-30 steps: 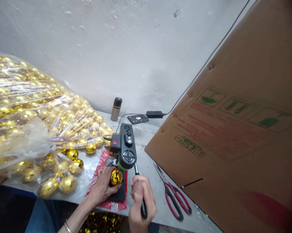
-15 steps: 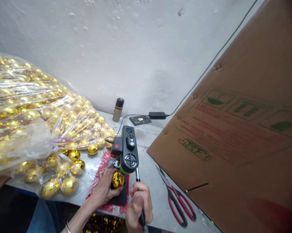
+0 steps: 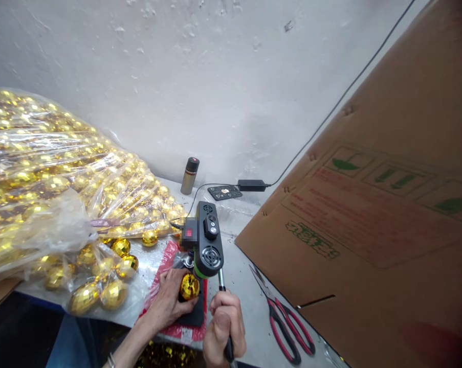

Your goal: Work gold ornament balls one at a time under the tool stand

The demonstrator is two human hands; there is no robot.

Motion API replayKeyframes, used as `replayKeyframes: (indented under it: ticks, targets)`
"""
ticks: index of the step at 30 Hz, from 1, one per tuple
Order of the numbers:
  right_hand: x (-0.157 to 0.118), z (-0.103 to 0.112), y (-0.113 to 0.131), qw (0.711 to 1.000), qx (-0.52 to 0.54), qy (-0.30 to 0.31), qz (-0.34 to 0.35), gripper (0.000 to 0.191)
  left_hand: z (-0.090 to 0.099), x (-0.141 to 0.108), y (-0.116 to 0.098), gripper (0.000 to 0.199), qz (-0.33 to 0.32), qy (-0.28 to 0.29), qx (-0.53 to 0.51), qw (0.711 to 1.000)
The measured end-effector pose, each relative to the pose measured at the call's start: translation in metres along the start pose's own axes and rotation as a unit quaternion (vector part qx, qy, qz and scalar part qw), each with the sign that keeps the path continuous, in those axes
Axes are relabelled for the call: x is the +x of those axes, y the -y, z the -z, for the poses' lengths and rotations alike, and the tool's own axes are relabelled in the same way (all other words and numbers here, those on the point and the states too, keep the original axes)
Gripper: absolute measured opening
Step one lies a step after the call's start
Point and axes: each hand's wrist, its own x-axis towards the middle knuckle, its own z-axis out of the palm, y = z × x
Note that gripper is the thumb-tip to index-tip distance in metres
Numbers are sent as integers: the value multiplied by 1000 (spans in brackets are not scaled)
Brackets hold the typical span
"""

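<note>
My left hand (image 3: 174,297) is closed around a gold mirrored ball (image 3: 190,286), fingers behind it and thumb in front. The ball rests low over the dark base (image 3: 196,313) of a small black bench machine (image 3: 210,240), just under its rounded head with a green band. My right hand (image 3: 225,327) is wrapped around the black grip of a metal lever (image 3: 221,280) that slants down from the machine's right side. Red plastic wrap (image 3: 165,268) lies beneath the base. The ball's underside is hidden by my fingers.
A large clear bag of gold balls (image 3: 62,163) fills the left, with several loose balls (image 3: 113,294) in front. Red-and-black scissors (image 3: 288,327) lie right, beside a big cardboard box (image 3: 369,214). Behind are a flask (image 3: 190,175), a phone-like slab (image 3: 225,192) and a power adapter (image 3: 251,185).
The whole view has shifted slightly, so everything sits a little further right and lower. Both hands keep their holds on the ball and the lever.
</note>
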Motion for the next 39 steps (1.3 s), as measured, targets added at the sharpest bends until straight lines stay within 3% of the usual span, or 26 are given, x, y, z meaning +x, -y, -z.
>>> replayKeyframes:
  ticks: [6,14,21,24,26,29,31,36,38,39]
  targets:
    - [5,-3,-2,999,-4,-21,40,37,1,1,-3,53,1,-2,7,1000]
    - [-5,2,-8,1000,-11,3,7,37,7,3,-11,54,21,24,-4,999]
    - [-26,-4,-27,999,-10,-5,43,35,6,4,-13,56,18,27,-15,999]
    - [-22,-2,-24,997,-15,13,80,36,7,6,-15,56,20,27,-13,999]
    - [-9,1,-11,999,-4,24,46,37,7,7,-16,56,15,21,-11,1000]
    - [22,6,18,993,13,0,-118,37,7,0,-12,59,4,15,-12,1000]
    - [42,7,35,984,31,3,-178,36,8,-14,-4,62,-9,14,-9,1000]
    - [58,-1,53,981,41,-23,-188,41,20,-45,22,90,-86,16,16,996]
    - [52,-5,54,983,39,-31,-177,39,35,-37,27,86,-62,-41,51,996]
    - [48,-6,54,983,40,-32,-174,39,44,-26,27,72,-29,-81,80,993]
